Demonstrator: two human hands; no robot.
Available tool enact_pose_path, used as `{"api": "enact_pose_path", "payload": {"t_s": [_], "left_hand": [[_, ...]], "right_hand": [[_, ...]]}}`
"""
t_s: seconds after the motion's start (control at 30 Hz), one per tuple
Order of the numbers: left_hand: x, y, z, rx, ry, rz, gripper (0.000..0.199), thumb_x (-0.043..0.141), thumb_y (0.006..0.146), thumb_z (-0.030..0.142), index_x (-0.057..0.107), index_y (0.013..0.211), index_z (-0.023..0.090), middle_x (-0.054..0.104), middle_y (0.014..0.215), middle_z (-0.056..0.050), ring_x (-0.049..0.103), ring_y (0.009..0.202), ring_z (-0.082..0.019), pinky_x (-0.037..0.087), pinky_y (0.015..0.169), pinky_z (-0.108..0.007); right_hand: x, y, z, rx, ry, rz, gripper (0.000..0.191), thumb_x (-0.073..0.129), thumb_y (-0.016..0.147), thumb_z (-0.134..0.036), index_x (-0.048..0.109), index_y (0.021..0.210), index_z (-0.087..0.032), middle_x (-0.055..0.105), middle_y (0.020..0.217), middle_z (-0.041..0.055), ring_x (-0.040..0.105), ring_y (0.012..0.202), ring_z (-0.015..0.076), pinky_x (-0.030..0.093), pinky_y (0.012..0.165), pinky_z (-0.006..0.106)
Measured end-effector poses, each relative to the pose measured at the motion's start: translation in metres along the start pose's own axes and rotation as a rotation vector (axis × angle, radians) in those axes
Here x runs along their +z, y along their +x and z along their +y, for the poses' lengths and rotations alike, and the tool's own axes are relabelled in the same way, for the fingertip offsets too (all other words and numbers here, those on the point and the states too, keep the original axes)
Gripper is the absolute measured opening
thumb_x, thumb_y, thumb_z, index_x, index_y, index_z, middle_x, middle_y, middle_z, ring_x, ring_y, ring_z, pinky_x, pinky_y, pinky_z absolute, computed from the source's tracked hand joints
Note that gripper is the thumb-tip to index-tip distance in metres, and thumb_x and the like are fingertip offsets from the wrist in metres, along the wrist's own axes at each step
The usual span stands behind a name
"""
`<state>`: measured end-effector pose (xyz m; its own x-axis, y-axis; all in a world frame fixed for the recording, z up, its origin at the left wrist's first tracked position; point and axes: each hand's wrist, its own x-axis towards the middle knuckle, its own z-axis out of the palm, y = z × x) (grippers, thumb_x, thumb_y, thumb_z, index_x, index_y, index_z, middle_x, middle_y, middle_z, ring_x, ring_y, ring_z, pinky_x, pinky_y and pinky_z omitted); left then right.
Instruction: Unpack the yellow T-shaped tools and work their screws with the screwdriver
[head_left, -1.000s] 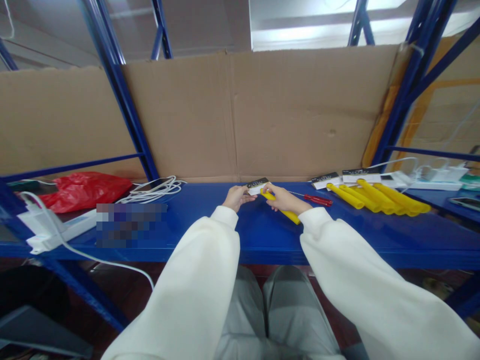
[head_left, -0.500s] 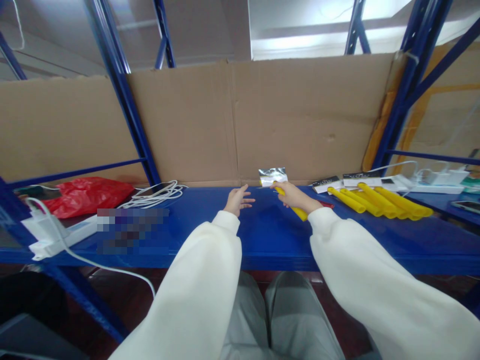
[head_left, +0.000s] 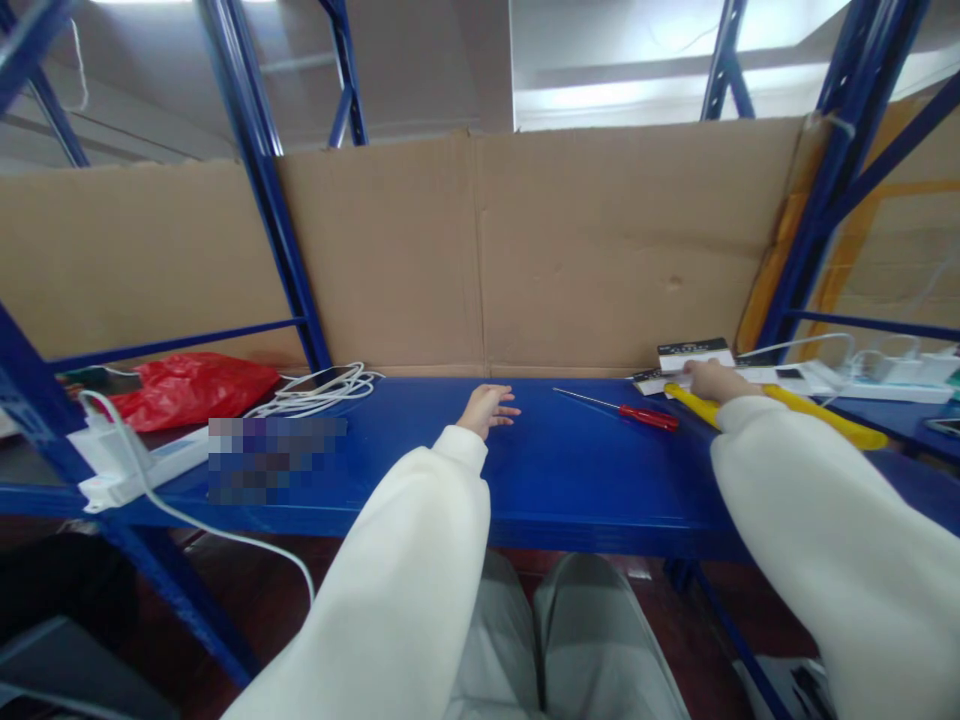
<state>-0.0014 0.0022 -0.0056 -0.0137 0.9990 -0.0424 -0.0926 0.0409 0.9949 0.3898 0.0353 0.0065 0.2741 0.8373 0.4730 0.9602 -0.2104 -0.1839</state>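
My left hand (head_left: 487,409) hovers over the middle of the blue shelf, fingers apart and nothing in them. Over at the right, my right hand (head_left: 712,380) is closed at the lower edge of a black and white card (head_left: 694,352), above a row of yellow tubes (head_left: 832,417). My hand and sleeve hide part of that row, and whether a tube is also in my grip is hidden. Between my hands lies a screwdriver (head_left: 649,417) with a red handle, its thin shaft pointing left.
The blue shelf (head_left: 570,500) has a cardboard panel (head_left: 585,250) behind it. On the left are a red plastic bag (head_left: 199,388), coiled white cable (head_left: 330,392) and a white power strip (head_left: 180,455). Blue posts stand at both sides. Another power strip (head_left: 892,389) lies far right.
My right hand has moved from the middle to the yellow tubes at the right, and the tube and card it held have left the middle. The screwdriver now shows fully. My left hand stays open.
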Motion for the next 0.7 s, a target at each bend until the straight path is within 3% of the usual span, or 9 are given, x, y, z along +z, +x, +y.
{"api": "enact_pose_path", "payload": {"t_s": [0.07, 0.13, 0.23, 0.43, 0.57, 0.63, 0.7], "left_hand": [[0.001, -0.001, 0.0, 0.002, 0.001, 0.004, 0.015, 0.059, 0.087, 0.016, 0.055, 0.102, 0.017, 0.071, 0.101, -0.01, 0.064, 0.051, -0.011, 0.047, 0.048, -0.023], [0.001, -0.003, 0.001, 0.002, 0.004, 0.003, 0.014, 0.059, 0.087, 0.015, 0.055, 0.1, 0.017, 0.07, 0.102, -0.011, 0.064, 0.051, -0.011, 0.046, 0.048, -0.022], [0.001, -0.005, 0.002, -0.002, 0.027, -0.014, 0.013, 0.059, 0.086, 0.016, 0.055, 0.099, 0.016, 0.071, 0.101, -0.011, 0.064, 0.052, -0.011, 0.046, 0.048, -0.022], [0.003, 0.002, -0.003, 0.071, 0.241, -0.028, 0.006, 0.058, 0.085, 0.014, 0.057, 0.09, 0.017, 0.071, 0.087, -0.008, 0.066, 0.058, -0.014, 0.048, 0.052, -0.024], [0.003, 0.008, -0.011, 0.266, 0.575, 0.124, 0.015, 0.064, 0.078, 0.008, 0.061, 0.089, 0.017, 0.071, 0.094, -0.012, 0.071, 0.087, -0.024, 0.054, 0.075, -0.032], [0.0, 0.008, -0.009, 0.342, 0.801, 0.23, 0.024, 0.064, 0.077, 0.01, 0.064, 0.1, 0.016, 0.07, 0.109, -0.017, 0.066, 0.109, -0.029, 0.051, 0.092, -0.037], [-0.007, 0.007, -0.004, 0.321, 1.056, 0.331, 0.039, 0.062, 0.079, 0.013, 0.061, 0.118, 0.015, 0.063, 0.127, -0.021, 0.057, 0.124, -0.033, 0.046, 0.101, -0.043]], "right_hand": [[0.0, -0.004, 0.003, 0.042, -0.145, -0.176, 0.022, 0.052, 0.085, -0.009, 0.072, 0.093, -0.012, 0.067, 0.101, 0.0247, 0.067, 0.091, 0.0309, 0.048, 0.079, 0.046], [-0.002, -0.009, 0.001, 0.041, -0.223, -0.222, 0.025, 0.048, 0.087, -0.008, 0.073, 0.089, -0.012, 0.067, 0.107, 0.0262, 0.065, 0.1, 0.0324, 0.044, 0.086, 0.052], [-0.004, -0.017, -0.009, 0.034, -0.258, -0.14, 0.029, 0.045, 0.088, -0.008, 0.074, 0.09, -0.011, 0.066, 0.113, 0.0276, 0.06, 0.112, 0.035, 0.038, 0.094, 0.059], [-0.003, -0.039, -0.043, 0.122, -0.095, 0.047, 0.04, 0.046, 0.086, -0.013, 0.07, 0.118, -0.013, 0.061, 0.13, 0.0243, 0.055, 0.123, 0.0375, 0.04, 0.097, 0.063], [-0.002, -0.043, -0.052, -0.008, 0.047, 0.08, 0.04, 0.046, 0.089, -0.019, 0.07, 0.121, -0.017, 0.063, 0.13, 0.0203, 0.058, 0.121, 0.0346, 0.047, 0.097, 0.056], [0.002, -0.04, -0.05, -0.132, 0.093, 0.037, 0.037, 0.049, 0.088, -0.02, 0.073, 0.116, -0.017, 0.068, 0.123, 0.017, 0.062, 0.116, 0.0315, 0.05, 0.096, 0.049], [0.008, -0.035, -0.048, -0.254, 0.136, -0.03, 0.033, 0.053, 0.086, -0.021, 0.075, 0.109, -0.019, 0.073, 0.115, 0.0129, 0.067, 0.108, 0.0278, 0.052, 0.095, 0.041]]}}
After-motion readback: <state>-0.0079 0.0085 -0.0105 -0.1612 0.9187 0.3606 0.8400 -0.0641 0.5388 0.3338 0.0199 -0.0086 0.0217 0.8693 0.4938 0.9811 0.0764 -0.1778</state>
